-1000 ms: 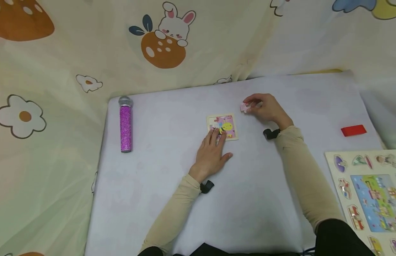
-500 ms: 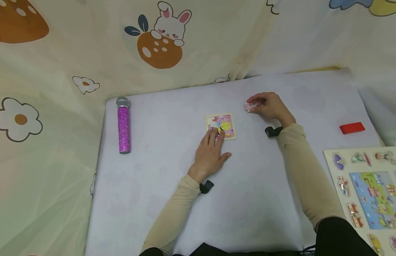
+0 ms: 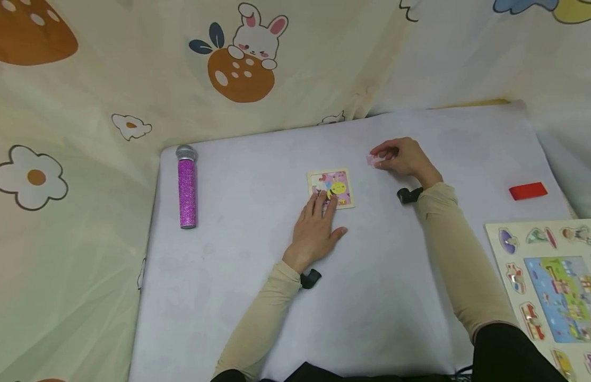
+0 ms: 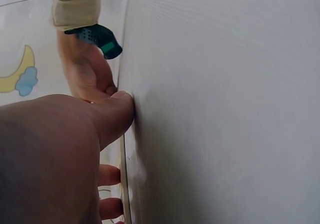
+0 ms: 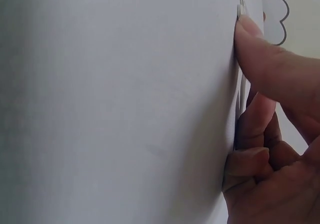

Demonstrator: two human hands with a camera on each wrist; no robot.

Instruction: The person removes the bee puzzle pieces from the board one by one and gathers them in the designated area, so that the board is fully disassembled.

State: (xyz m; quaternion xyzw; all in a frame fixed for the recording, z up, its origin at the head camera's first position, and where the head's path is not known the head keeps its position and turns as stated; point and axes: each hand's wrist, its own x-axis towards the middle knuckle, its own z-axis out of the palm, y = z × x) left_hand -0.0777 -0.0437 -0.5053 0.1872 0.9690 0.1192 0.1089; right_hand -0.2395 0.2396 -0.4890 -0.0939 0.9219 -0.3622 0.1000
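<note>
A small square jigsaw puzzle [image 3: 349, 195] with a pale frame and a yellow bee on pink lies mid-table in the head view. On its lower left part rest the outstretched fingers of my left hand [image 3: 313, 233], which cover some of the picture. Its thumb is spread to the side in the left wrist view. To the right and farther back, my right hand [image 3: 404, 158] pinches a small pink puzzle piece [image 3: 370, 161] between thumb and fingers, close to the white tabletop. In the right wrist view only the thin edge of the piece [image 5: 241, 6] shows beyond the thumb.
A glittery purple microphone [image 3: 187, 191] lies at the table's left. Toward the right edge is a red flat block [image 3: 528, 191]. A large picture board [image 3: 507, 313] with several shaped pieces takes up the lower right. Patterned cloth [image 3: 133, 79] hangs behind the table.
My right hand has shifted slightly to the right with the pink puzzle piece, away from the jigsaw puzzle. The left hand stays on the puzzle.
</note>
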